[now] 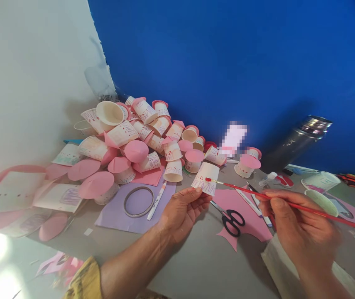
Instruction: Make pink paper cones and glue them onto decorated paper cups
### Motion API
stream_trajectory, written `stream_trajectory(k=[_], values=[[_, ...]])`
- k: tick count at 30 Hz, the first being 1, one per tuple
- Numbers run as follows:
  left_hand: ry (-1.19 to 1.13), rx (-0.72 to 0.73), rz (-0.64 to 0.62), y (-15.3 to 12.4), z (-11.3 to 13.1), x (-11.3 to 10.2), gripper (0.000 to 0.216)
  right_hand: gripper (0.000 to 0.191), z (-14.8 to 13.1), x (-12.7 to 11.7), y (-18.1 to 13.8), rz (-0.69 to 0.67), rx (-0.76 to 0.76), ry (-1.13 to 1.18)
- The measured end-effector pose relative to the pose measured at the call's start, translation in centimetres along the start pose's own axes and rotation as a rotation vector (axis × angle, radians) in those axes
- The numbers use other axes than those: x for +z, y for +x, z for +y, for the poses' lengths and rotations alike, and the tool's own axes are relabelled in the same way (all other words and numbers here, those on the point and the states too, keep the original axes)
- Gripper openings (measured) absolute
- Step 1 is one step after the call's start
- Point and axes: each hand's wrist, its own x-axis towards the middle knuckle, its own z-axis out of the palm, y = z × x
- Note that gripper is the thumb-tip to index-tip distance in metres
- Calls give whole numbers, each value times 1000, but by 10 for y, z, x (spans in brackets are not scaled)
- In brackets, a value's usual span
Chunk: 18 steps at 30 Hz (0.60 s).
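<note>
Between the thumb and fingers of my left hand is a white paper cup, held upside down, with purple zigzag lines and small red marks on its side. My right hand grips a thin red paintbrush like a pen. The brush's red tip lies at the cup's side, touching it or very close. Below the cup, black-handled scissors lie on a cut sheet of pink paper. White markers rest beside them, partly behind my right hand.
Decorated paper cups with pink paper tops are heaped at the left. Purple paper carries a tape roll and a marker. A dark flask stands by the blue wall at the right, near a green-rimmed cup.
</note>
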Motion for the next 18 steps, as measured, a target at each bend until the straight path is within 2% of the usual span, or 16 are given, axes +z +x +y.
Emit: stream_trajectory(k=[8, 14, 18], values=[[3, 2, -11, 2, 0, -2, 11, 18, -5, 1, 1, 69, -14, -23], [10, 0, 9, 0, 1, 1, 13, 13, -5, 0, 2, -1, -19, -33], [37, -1, 24, 0, 1, 2, 13, 16, -5, -2, 2, 39, 9, -18]])
